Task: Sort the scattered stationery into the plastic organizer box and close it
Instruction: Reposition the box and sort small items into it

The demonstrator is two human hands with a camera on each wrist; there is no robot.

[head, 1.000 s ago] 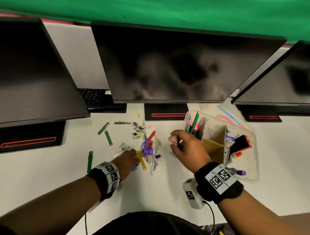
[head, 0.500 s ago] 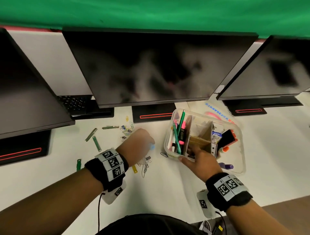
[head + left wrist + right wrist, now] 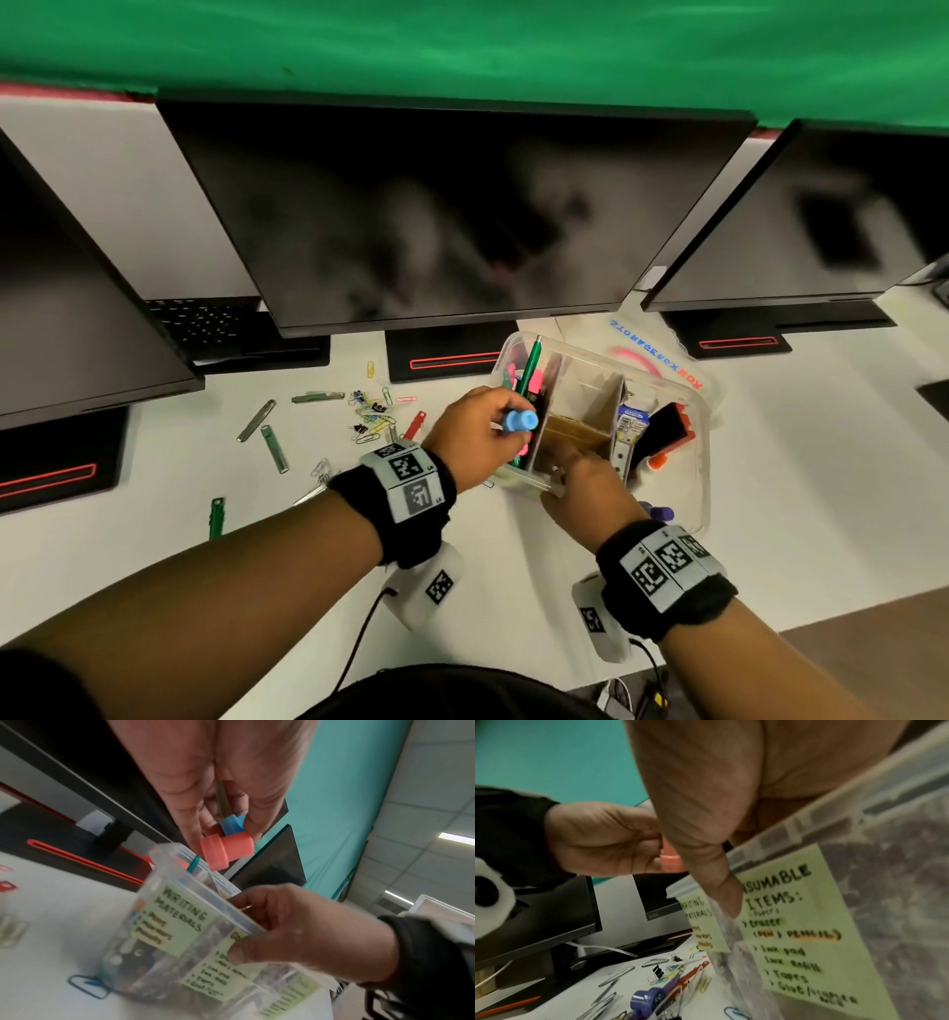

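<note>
The left hand (image 3: 475, 434) pinches two small caps at its fingertips, a blue cap (image 3: 232, 825) and a red cap (image 3: 226, 850), held above the left compartment of the clear organizer box (image 3: 701, 411), just over the pens (image 3: 529, 367) standing there. The right hand (image 3: 585, 483) grips the box's near rim, thumb on the outside by the green labels (image 3: 793, 923). Loose paper clips (image 3: 372, 411) lie on the desk (image 3: 821, 462) to the left.

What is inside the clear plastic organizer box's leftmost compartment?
In the clear plastic organizer box, the leftmost compartment holds a green pen and pink highlighters standing upright. The left hand, holding blue and pink push pins, covers its lower part.
</note>
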